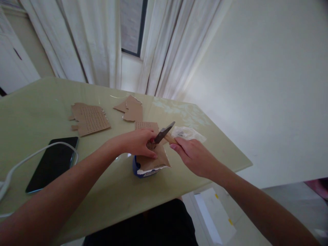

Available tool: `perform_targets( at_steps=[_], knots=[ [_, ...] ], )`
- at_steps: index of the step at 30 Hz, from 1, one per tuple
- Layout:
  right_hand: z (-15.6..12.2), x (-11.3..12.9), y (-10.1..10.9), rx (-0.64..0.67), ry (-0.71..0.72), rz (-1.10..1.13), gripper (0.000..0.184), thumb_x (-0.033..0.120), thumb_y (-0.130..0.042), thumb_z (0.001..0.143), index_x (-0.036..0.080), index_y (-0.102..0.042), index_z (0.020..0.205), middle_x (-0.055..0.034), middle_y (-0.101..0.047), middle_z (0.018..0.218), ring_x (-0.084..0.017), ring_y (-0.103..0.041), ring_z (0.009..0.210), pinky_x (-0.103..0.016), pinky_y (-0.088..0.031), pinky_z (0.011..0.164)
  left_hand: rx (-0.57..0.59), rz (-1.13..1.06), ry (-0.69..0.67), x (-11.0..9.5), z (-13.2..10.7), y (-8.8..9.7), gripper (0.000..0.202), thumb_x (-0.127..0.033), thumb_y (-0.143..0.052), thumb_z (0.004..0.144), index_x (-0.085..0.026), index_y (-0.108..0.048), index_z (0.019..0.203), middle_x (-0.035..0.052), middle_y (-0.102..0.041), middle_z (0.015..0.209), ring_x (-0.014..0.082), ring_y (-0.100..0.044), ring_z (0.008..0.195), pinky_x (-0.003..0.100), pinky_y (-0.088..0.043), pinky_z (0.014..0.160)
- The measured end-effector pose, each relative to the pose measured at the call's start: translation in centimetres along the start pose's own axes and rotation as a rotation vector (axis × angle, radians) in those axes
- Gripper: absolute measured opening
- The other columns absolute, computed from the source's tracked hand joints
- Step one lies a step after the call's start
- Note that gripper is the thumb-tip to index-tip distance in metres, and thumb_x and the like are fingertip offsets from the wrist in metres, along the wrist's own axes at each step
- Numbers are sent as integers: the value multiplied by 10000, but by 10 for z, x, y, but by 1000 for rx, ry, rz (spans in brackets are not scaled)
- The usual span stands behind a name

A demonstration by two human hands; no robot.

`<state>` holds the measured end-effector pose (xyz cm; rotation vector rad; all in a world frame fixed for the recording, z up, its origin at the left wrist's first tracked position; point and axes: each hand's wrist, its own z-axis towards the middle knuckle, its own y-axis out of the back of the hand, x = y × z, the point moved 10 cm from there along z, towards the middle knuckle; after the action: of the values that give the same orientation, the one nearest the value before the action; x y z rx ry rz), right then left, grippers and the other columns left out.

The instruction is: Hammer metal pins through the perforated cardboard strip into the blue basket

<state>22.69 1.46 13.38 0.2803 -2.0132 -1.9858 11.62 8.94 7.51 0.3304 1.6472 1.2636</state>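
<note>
My left hand (139, 143) rests on a brown cardboard piece (156, 162) with a torn white edge, steadying it over a blue object (137, 169). The thumb lies along the cardboard, and between thumb and forefinger a patch of dark dots shows. The fingertips are partly hidden behind a hammer's head. My right hand (192, 153) is closed round the wooden handle of that hammer (165, 132). Its dark metal head is just above the cardboard, close to my left fingers. Another dotted cardboard flap (146, 125) shows just behind my left hand.
A cardboard sheet with rows of dots (93, 119) and torn cardboard scraps (133, 111) lie farther back on the greenish table (115, 194). A black phone (53, 164) with a white cable (25, 160) is at left. Crumpled clear plastic (189, 133) lies beyond my right hand.
</note>
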Motion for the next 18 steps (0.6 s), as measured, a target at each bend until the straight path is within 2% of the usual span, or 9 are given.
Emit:
perform_targets(
  at_steps=[3,5,7,10,12,18],
  knots=[
    [-2,-3,21,-80,-17,56,321,371,-434,1164,196,-611,961,-42,-684,811,-211,-630,758,-322,-296,703,3,-20,-9,0,-1,0,445,-522,-829,794,-205,-784,1103,67,-697,1089,228,-650,911,299,-471,774],
    [-2,-4,21,-94,-29,74,316,370,-440,1162,197,-610,959,-35,-675,796,-208,-625,750,-318,-298,700,8,-16,-10,-1,0,-1,448,-520,-827,799,-204,-784,1113,69,-695,1101,230,-652,926,297,-471,781],
    [-1,-5,6,-62,-33,74,312,357,-440,1164,193,-616,965,-39,-684,799,-206,-629,743,-315,-301,693,9,-1,-1,0,0,-1,418,-514,-837,790,-192,-774,1048,67,-693,1061,233,-646,914,303,-468,775],
    [1,-6,-27,51,-38,30,326,347,-432,1168,181,-634,973,-61,-714,819,-213,-650,741,-317,-303,683,14,15,0,-1,0,-2,409,-528,-844,784,-179,-742,971,54,-674,977,221,-625,842,310,-451,727],
    [2,-7,-34,76,-42,7,325,350,-434,1169,177,-641,987,-70,-726,832,-220,-666,756,-320,-309,688,15,22,1,-1,0,-2,397,-534,-833,791,-180,-728,939,46,-662,945,213,-609,807,310,-436,697],
    [-2,-7,-2,-51,-46,44,315,349,-428,1167,192,-634,987,-46,-707,799,-215,-655,745,-320,-313,686,8,-36,21,1,0,0,413,-504,-850,767,-192,-739,1015,51,-688,1009,224,-625,876,311,-455,746]
  ],
)
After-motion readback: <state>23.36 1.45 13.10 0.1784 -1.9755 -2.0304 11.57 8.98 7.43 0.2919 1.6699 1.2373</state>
